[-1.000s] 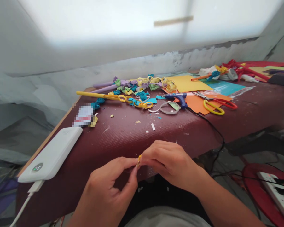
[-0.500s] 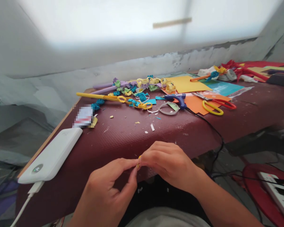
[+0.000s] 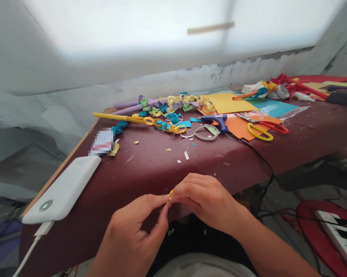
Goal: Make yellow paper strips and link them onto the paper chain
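Note:
Between the fingertips of both hands is a small yellow piece (image 3: 170, 193), mostly covered, which looks like paper. My left hand (image 3: 135, 227) pinches it from the left with thumb and forefinger. From the right, my right hand (image 3: 206, 202) grips the same piece, its fingers curled together. Both hands are just above the near edge of the dark red table (image 3: 127, 169). Beyond them lie several loose paper scraps (image 3: 186, 155), a yellow paper chain on a yellow stick (image 3: 118, 116) and a blue glue gun (image 3: 221, 122).
A white power bank (image 3: 66, 188) with a cable lies at the left edge. Yellow-and-red scissors (image 3: 261, 132) rest on orange paper (image 3: 239, 129). The glue gun's black cord (image 3: 257, 154) hangs over the front edge towards a power strip (image 3: 339, 240) on a red stool (image 3: 309, 223).
A little more of the yellow piece shows between my fingertips. My hands have barely shifted, and the things on the table stay where they were.

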{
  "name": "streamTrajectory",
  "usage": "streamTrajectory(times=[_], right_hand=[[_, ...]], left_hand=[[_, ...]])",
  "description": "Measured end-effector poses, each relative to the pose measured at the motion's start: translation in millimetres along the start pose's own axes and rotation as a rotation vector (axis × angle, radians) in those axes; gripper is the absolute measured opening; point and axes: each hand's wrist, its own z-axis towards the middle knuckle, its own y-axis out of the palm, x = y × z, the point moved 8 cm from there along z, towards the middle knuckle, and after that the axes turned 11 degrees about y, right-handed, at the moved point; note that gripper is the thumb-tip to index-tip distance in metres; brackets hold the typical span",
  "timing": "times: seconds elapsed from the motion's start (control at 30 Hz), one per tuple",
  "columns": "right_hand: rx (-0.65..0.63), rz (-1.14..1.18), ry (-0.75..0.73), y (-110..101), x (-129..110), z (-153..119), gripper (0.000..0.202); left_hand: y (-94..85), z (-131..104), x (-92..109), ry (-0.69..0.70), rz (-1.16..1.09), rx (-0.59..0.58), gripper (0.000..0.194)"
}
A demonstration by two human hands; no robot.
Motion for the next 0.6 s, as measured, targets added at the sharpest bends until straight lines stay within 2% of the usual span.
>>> streamTrajectory(times=[0.17,0.3,0.37,0.43,0.6], right_hand=[[0.008,-0.006,0.017,0,0,-2,0.008],[0.000,0.000,0.038,0,3,-2,0.008],[-0.009,-0.013,0.042,0,4,-2,0.008],[-0.006,-0.029,0.020,0,2,-2,0.007],[0.022,-0.043,-0.059,-6,-8,-2,0.007]], left_hand=[[-1.0,0,0,0.036,0.025,0.000,0.015],[2.2,0,-5,0.103,0.083,-0.083,0.017],[5.7,-1,-9,0.088,0.066,-0.122,0.020],[10.2,-2,-17,-0.034,-0.059,-0.125,0.020],[34.2,-16,-43,-0.537,-0.663,-0.048,0.024]])
